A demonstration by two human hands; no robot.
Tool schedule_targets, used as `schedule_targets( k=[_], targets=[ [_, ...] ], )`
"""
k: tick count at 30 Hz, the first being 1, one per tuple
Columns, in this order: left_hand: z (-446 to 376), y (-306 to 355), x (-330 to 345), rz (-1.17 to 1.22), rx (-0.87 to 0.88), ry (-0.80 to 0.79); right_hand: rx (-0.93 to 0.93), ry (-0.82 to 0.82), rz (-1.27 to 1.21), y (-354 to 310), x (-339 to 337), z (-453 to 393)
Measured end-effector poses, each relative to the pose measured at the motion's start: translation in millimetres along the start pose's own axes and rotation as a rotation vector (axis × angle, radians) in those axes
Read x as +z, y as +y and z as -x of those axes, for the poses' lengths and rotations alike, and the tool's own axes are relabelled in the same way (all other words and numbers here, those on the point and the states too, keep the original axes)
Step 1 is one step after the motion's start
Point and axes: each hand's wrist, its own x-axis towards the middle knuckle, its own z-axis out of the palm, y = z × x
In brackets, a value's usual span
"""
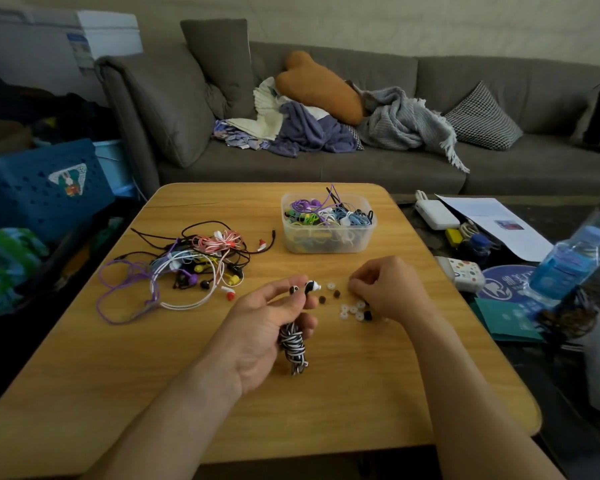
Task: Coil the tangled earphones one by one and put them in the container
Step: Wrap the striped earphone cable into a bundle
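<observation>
Gripping the coiled black-and-white earphones (293, 341) upright, the left hand (267, 327) sits nearer the container (328, 242) ahead; the right hand (385, 284) pinches loose ear tips (352, 311).

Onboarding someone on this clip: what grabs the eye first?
The left hand at table centre, gripping a coiled black-and-white earphone with both buds poking up. Left of it lies a tangled pile of earphones; behind, a clear container already holds coiled ones. The right hand is curled over loose ear tips.

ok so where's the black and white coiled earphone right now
In the head view, the black and white coiled earphone is held in the left hand above the table's near middle, left of the loose ear tips.
</observation>
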Motion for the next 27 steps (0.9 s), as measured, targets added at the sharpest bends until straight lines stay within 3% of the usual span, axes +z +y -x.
schedule_targets(
  k=[3, 5, 8, 11, 19, 27],
  targets=[
    [0, 1, -2, -0.018, 0.029, 0.007, -0.012, 0.12, -0.146, -5, -1, 5],
    [0, 2, -2, -0.019, 0.048, 0.019, -0.052, 0.159, -0.368, -11, -4, 12],
    [0, 4, -1, -0.015, 0.075, 0.057, -0.098, 0.02, -0.748, -24, -7, 28],
    [0, 4, 0, -0.013, 0.098, 0.081, -0.107, -0.064, -0.959, -34, 3, 41],
    [3, 0, 3, -0.107, 0.199, 0.149, -0.184, -0.063, -1.118, -60, 28, 55],
    [8, 2, 2, -0.204, 0.312, 0.162, -0.103, -0.021, -1.147, -60, 29, 56]
  ],
)
